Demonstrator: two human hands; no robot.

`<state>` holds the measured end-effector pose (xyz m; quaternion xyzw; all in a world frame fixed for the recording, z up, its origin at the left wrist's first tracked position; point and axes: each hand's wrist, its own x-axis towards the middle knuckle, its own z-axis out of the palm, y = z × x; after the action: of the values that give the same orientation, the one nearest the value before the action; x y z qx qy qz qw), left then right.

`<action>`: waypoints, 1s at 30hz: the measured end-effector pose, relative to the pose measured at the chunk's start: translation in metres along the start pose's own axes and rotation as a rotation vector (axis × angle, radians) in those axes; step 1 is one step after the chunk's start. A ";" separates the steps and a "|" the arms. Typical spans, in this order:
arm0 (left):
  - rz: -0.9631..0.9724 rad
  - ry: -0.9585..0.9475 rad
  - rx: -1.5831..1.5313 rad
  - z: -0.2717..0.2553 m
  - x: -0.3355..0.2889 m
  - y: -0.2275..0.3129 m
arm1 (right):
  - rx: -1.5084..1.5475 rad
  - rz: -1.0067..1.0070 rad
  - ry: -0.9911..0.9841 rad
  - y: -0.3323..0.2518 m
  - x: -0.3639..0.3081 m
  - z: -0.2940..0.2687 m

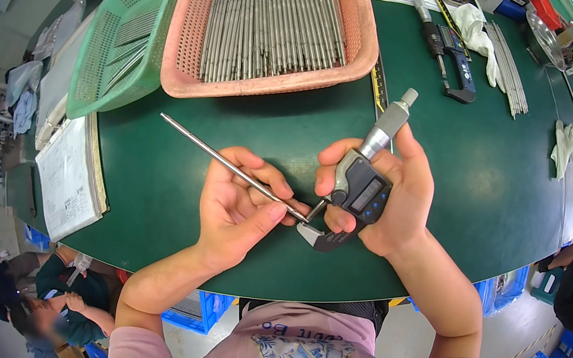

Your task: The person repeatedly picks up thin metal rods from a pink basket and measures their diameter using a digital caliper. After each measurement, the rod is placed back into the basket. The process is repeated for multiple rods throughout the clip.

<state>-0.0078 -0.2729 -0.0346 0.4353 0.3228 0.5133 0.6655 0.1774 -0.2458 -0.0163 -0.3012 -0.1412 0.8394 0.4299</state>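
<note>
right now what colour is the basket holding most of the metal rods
Pink, a perforated plastic basket, clearest in the head view.

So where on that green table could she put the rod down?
Bare green table lies right of the right hand, below the caliper. A smaller bare patch sits left of the left hand, between the notebook and the rod. The far side is crowded: pink basket, green basket, loose rods.
</note>
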 end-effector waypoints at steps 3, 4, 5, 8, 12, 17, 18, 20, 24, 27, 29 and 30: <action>0.008 -0.053 -0.037 -0.003 0.000 -0.001 | 0.016 -0.010 -0.017 0.001 -0.001 0.000; 0.010 -0.076 -0.057 -0.004 0.000 -0.002 | 0.006 -0.011 -0.017 0.001 -0.001 -0.001; 0.009 -0.073 -0.064 -0.003 0.000 -0.001 | -0.004 -0.011 -0.018 0.002 0.000 -0.001; 0.008 -0.073 -0.080 -0.001 0.000 -0.001 | -0.017 -0.018 -0.022 0.003 0.000 -0.002; -0.001 -0.055 -0.058 -0.001 0.001 -0.001 | -0.018 -0.027 -0.033 0.002 0.000 -0.002; -0.012 0.010 0.015 -0.004 0.001 -0.002 | -0.045 -0.035 -0.030 0.002 0.000 -0.001; -0.017 0.024 0.018 -0.004 0.001 -0.003 | -0.047 -0.039 -0.033 0.002 0.000 -0.001; -0.031 0.052 0.029 -0.003 0.001 -0.003 | -0.061 -0.052 -0.023 0.003 0.000 -0.001; -0.064 0.082 0.028 0.002 0.000 0.002 | -0.079 -0.052 -0.017 0.004 0.000 0.000; -0.047 0.074 0.063 0.000 0.000 0.002 | -0.072 -0.051 -0.015 0.003 -0.001 0.001; -0.043 0.066 0.069 -0.001 0.001 0.000 | -0.074 -0.057 -0.014 0.003 0.000 0.001; -0.049 0.061 0.054 0.000 0.001 0.000 | -0.074 -0.060 -0.013 0.002 0.000 0.000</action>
<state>-0.0073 -0.2717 -0.0350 0.4292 0.3670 0.5010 0.6558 0.1756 -0.2471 -0.0171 -0.3070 -0.1841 0.8222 0.4425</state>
